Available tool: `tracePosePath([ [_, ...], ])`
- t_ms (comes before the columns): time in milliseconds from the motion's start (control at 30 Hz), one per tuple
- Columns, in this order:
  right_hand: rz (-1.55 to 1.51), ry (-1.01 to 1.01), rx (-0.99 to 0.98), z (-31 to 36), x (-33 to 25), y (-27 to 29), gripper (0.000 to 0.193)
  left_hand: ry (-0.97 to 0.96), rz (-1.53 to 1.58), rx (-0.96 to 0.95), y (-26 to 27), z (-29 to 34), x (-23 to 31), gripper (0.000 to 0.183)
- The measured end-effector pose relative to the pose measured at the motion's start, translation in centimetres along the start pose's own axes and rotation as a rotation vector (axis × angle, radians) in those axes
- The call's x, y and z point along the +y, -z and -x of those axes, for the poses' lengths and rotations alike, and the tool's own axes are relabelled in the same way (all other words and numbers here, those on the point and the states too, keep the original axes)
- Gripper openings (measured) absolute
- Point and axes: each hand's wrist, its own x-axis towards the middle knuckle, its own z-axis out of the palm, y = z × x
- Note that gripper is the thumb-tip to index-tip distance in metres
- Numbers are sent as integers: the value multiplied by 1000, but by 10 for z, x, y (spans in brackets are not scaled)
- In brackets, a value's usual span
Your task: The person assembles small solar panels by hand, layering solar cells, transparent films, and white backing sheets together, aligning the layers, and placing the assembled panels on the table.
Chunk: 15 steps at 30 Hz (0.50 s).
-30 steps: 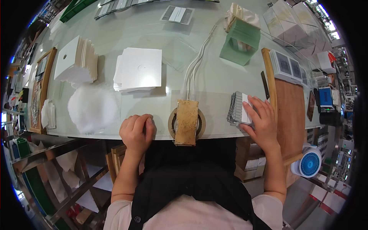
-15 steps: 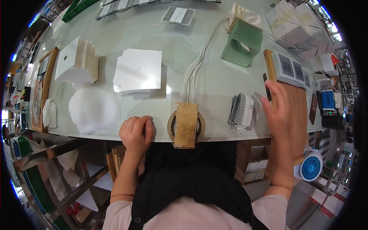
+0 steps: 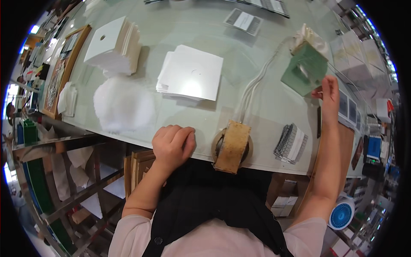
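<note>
My left hand (image 3: 173,143) rests as a loose fist on the table's near edge, with nothing showing in it. Out to the far right, my right hand (image 3: 329,96) has its fingers bent at the near right corner of a green, glass-like block (image 3: 302,68); what the fingertips pinch there is too small to make out. Between my arms a tan, worn block (image 3: 232,146) lies across a round base (image 3: 248,147) at the table edge. To its right stands a small bundle of grey-striped pieces with a white band (image 3: 293,143).
White square cards (image 3: 197,73) lie stacked mid-table. Left of them are a taller white stack (image 3: 115,47) and a fluffy white pile (image 3: 124,105). White cables (image 3: 256,83) run back from the tan block. A wooden-framed tray (image 3: 64,73) borders the left; a brown board (image 3: 338,145) the right.
My right hand has reached forward from beside the striped bundle to the green block, its spread fingers now bent in. My left hand stays a loose fist. The whole view has turned and shifted.
</note>
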Motion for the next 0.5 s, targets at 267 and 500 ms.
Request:
tracePosePath([
  [267, -375, -184, 12, 7, 11, 11, 20, 21, 35, -39, 4, -2, 1, 12],
  [500, -407, -27, 28, 36, -34, 41, 18, 157, -130, -25, 41, -7, -16, 19],
])
